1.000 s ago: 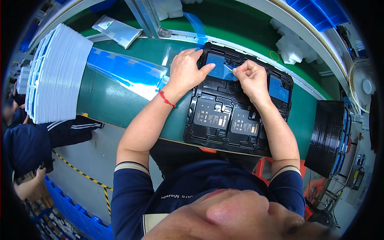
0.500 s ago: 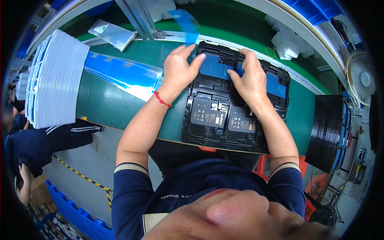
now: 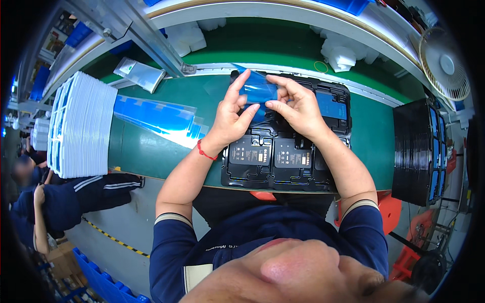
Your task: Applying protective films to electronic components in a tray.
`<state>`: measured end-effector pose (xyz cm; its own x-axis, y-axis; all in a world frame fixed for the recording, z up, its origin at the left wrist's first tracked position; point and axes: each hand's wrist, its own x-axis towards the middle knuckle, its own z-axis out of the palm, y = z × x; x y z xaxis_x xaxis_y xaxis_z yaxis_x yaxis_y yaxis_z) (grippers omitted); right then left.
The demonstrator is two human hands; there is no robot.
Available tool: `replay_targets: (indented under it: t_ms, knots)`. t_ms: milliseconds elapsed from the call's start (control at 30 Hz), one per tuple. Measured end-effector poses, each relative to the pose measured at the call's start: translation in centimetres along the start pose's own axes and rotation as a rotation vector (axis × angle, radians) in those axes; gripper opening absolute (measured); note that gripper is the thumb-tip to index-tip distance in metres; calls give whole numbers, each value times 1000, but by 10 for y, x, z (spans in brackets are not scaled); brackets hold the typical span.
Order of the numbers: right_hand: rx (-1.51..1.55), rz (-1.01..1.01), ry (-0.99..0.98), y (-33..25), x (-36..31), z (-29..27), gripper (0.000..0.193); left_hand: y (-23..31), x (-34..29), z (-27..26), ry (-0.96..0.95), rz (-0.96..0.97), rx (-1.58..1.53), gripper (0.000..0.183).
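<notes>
On the green worktop [image 3: 151,151], our left hand [image 3: 230,118] and right hand [image 3: 298,108] pinch a blue film sheet [image 3: 258,92] above the black tray [image 3: 288,156]. Loose blue films [image 3: 156,116] lie left; white stacked trays [image 3: 81,123] farther left.

Glossy, translucent blue plastic film [image 3: 258,91], pinched between bare left hand [image 3: 232,117] and right hand [image 3: 298,108]. Matt black moulded plastic tray [image 3: 283,169], dull-sheened. Smooth green belt [image 3: 151,151], rubbery. Shiny blue film sheets [image 3: 154,117]; white glossy stacked trays [image 3: 81,123].
</notes>
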<state>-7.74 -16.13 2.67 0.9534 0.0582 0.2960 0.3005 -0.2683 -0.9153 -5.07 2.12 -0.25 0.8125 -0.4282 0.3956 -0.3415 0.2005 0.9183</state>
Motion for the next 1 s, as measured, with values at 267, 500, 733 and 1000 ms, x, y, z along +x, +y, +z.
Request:
replay_targets:
  t_ms: [267,500,733,1000]
  knots:
    - [-161,-3,-74,-8,0,-12,18,-1,2,3,-56,-151,-151,44]
    - [-37,-22,30,-2,4,-13,10,-3,2,-10,11,-125,370,22]
    - [932,17,351,1,20,-48,15,5,2,-11,237,41,461,32]
    - [88,-113,65,-13,8,-25,61,11,7,-11,201,97,417,18]
